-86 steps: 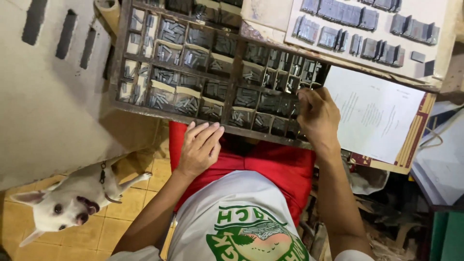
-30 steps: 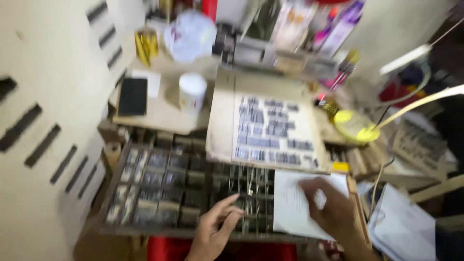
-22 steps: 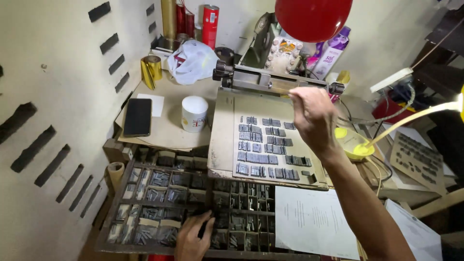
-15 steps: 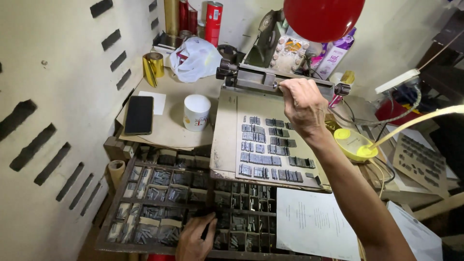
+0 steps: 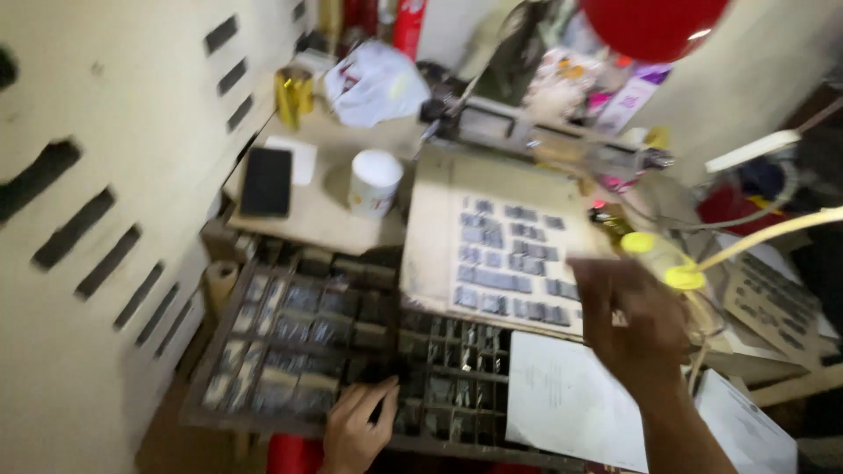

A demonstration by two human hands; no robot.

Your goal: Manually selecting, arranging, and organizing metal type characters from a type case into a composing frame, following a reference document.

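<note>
My left hand rests flat on the near edge of a wooden type case, whose many small compartments hold metal letter pieces. My right hand hovers, blurred, over the near right corner of a tilted board set with rows of grey metal type. Whether the right hand's fingers pinch anything is hidden by blur. A white printed sheet lies on the right part of the type case, just below the right hand.
Behind the case a small table holds a black phone, a white cup and a gold tin. A slotted cream panel stands at the left. A red balloon hangs at top right, above a yellow-capped bottle.
My right hand has pulled back from the far top edge of the type board toward me, to its near right corner. The left hand has stayed on the type case.
</note>
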